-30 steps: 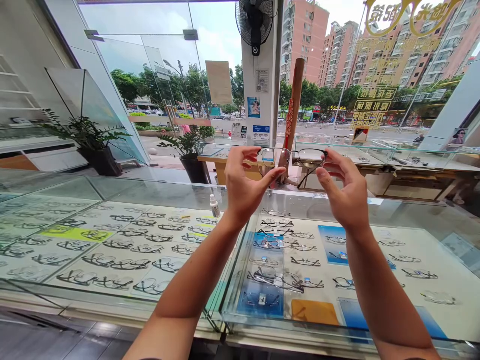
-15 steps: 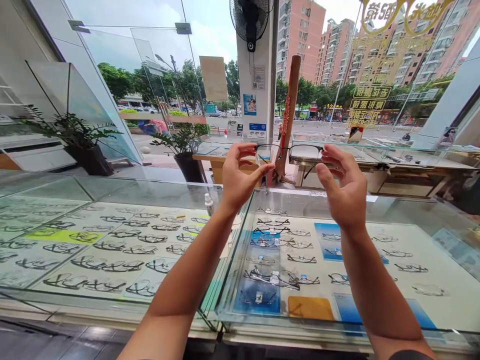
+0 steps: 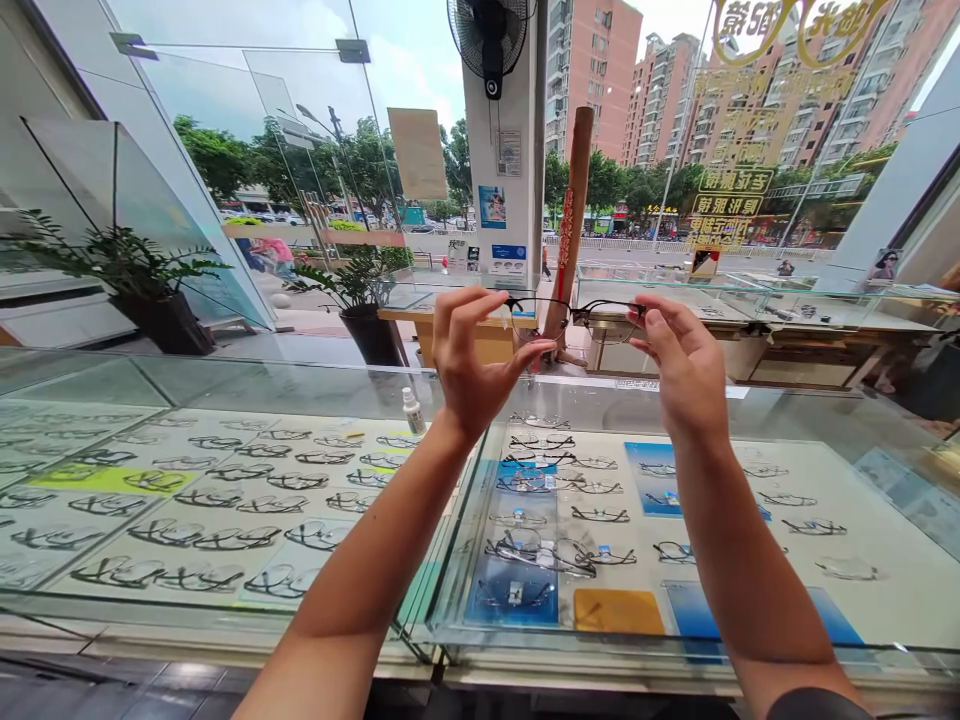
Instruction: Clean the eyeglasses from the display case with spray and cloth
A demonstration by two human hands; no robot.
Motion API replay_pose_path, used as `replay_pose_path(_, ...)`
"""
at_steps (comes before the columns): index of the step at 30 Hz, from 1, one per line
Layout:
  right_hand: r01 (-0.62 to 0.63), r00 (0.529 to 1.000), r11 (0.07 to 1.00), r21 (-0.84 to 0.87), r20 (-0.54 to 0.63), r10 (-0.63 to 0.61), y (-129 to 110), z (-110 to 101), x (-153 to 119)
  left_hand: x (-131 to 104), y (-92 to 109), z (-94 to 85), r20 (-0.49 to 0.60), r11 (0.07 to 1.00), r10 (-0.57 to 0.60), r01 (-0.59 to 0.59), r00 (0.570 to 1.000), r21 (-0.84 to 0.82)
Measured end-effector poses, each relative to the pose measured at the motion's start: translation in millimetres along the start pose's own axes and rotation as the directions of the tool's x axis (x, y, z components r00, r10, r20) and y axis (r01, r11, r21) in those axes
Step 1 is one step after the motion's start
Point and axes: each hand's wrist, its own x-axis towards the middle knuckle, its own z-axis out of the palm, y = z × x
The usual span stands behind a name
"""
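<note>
A pair of dark-rimmed eyeglasses (image 3: 574,314) is held up at arm's length above the glass counters. My left hand (image 3: 474,365) grips its left side, with fingertips at the upper outer corner and the thumb stretched under the left lens. On the other side, my right hand (image 3: 691,375) pinches the right end of the frame between thumb and forefinger. The fingers partly hide both ends of the eyeglasses. Below my hands, the right glass display case (image 3: 772,620) contains rows of eyeglasses and an orange-brown cloth or pad (image 3: 618,611).
The left display case (image 3: 247,388) holds many more frames. A white spray bottle (image 3: 412,411) stands near its back right corner. Beyond are potted plants (image 3: 373,330), a wooden post (image 3: 576,180), a wall fan (image 3: 491,40) and further glass counters.
The eyeglasses have tilted and sunk slightly in view. My right hand's thumb has closed against the frame's right end. The whole view has shifted a little.
</note>
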Motion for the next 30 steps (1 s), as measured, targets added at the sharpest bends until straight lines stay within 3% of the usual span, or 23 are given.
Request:
replay_pose_path(7,0.022,0.999,0.999,-0.022,-0.035,-0.023,-7,1,-3,0,0,6.4,0.035,0.987,-0.125,0.128,0.992,-0.100)
replay_pose_path(21,0.058,0.998,0.998,-0.008,-0.035,-0.058,-15,1,-7,-10,-14,15.5,0.103,0.932,-0.227,0.247,0.968,-0.264)
replay_pose_path(30,0.033,0.999,0.999,-0.028,0.038,-0.032,-18,2,-10,-17,-20,20.7,0.208,0.887,-0.287,0.341,0.935,-0.311)
